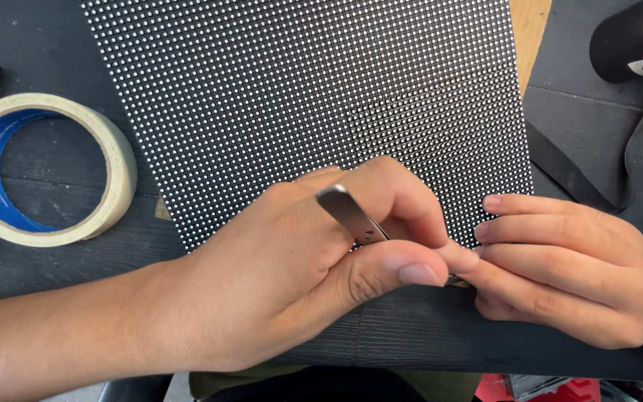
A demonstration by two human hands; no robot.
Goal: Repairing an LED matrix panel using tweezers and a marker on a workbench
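Note:
A black panel (321, 97) covered with a dense grid of small white dots lies flat on the dark table. My left hand (292, 268) grips metal tweezers (351, 216) between thumb and fingers, with the tips pointing at the panel's near right edge. My right hand (567, 268) rests beside it, fingers extended leftward, touching the panel's near right corner and the tweezer tips. The tweezer tips are hidden between the two hands.
A roll of cream masking tape with a blue core (39, 171) lies at the left. A black strap (574, 175) runs along the right, and a black cylinder (634, 37) sits at the top right. The dark table's edge (411, 365) is near me.

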